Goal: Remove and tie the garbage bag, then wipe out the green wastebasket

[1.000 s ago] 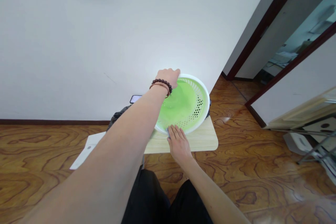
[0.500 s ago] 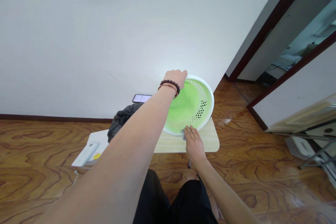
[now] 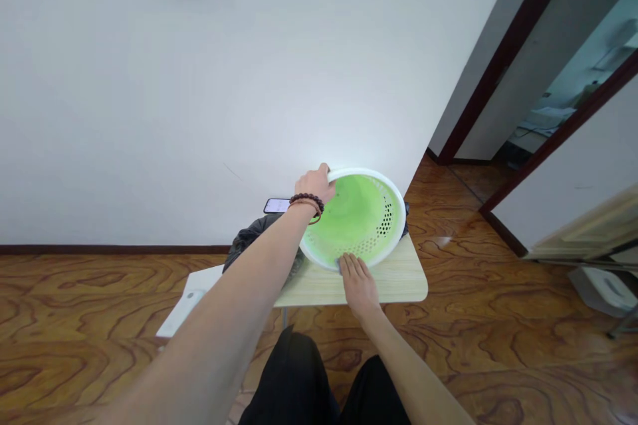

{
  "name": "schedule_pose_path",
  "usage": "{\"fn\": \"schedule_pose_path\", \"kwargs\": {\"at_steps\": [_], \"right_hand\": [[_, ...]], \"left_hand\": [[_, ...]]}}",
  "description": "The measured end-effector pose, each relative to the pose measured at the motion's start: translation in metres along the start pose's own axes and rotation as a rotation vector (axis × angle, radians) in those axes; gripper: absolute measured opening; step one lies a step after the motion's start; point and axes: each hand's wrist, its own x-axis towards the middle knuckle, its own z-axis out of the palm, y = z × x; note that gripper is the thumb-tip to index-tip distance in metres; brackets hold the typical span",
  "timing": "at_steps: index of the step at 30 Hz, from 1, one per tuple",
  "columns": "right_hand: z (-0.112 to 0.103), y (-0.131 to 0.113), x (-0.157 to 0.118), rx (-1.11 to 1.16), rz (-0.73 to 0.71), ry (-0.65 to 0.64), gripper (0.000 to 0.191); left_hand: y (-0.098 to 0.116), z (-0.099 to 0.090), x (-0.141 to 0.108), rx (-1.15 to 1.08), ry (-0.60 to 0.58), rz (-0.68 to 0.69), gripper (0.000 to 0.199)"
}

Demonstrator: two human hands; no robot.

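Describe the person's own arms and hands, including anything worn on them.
No sleeves or gloves show on either arm. At the wrist of the left hand sit a bracelet of round, dark reddish-brown beads and a thinner, lighter brown band. The right hand has no bracelet or watch in view.

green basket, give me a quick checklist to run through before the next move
1. Left hand gripping the rim of the green basket: ok, at its far left.
2. Right hand at the near rim: ok.
3. Grey piece secure under the right fingers: cannot tell, mostly hidden.
4. Basket's base flat on the table: cannot tell, underside hidden.
5. Phone apart from the basket: ok.
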Motion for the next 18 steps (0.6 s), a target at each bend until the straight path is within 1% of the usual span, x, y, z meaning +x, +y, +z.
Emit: {"fn": "schedule_pose_path", "kwargs": {"at_steps": [2,4,6,7,8,9,10,12,13,14,15,16,18], "right_hand": [[-0.004,0.011,-0.003,-0.030,-0.030,-0.004,0.043],[-0.011,0.021,-0.004,-0.057,-0.072,-0.008,0.042],[-0.019,0.029,-0.004,-0.081,-0.119,-0.011,0.040],[-0.024,0.033,-0.003,-0.092,-0.140,-0.011,0.040],[-0.028,0.035,-0.002,-0.101,-0.159,-0.010,0.040],[-0.032,0.037,-0.001,-0.107,-0.175,-0.009,0.040],[-0.037,0.039,0.000,-0.110,-0.188,-0.008,0.039],[-0.043,0.041,0.003,-0.103,-0.202,-0.003,0.039],[-0.046,0.041,0.004,-0.095,-0.207,-0.001,0.039],[-0.048,0.042,0.005,-0.085,-0.211,0.001,0.039],[-0.049,0.043,0.006,-0.077,-0.216,0.002,0.039],[-0.050,0.044,0.006,-0.070,-0.221,0.001,0.039],[-0.050,0.047,0.007,-0.057,-0.237,-0.003,0.039]], "left_hand": [[-0.008,0.006,-0.006,-0.051,0.004,-0.081,0.050],[-0.014,0.009,-0.008,-0.091,0.010,-0.150,0.060],[-0.017,0.005,-0.007,-0.100,0.010,-0.205,0.067],[-0.017,0.001,-0.004,-0.085,0.013,-0.208,0.067],[-0.016,-0.004,-0.001,-0.054,0.021,-0.180,0.065],[-0.014,-0.010,0.004,-0.010,0.035,-0.117,0.061],[-0.011,-0.017,0.009,0.045,0.051,-0.019,0.054],[-0.003,-0.028,0.022,0.161,0.073,0.220,0.044],[0.002,-0.031,0.029,0.206,0.072,0.319,0.046],[0.006,-0.033,0.036,0.233,0.067,0.382,0.050],[0.011,-0.033,0.042,0.241,0.057,0.413,0.055],[0.014,-0.032,0.048,0.228,0.037,0.414,0.060],[0.018,-0.028,0.057,0.152,-0.023,0.375,0.067]]}}
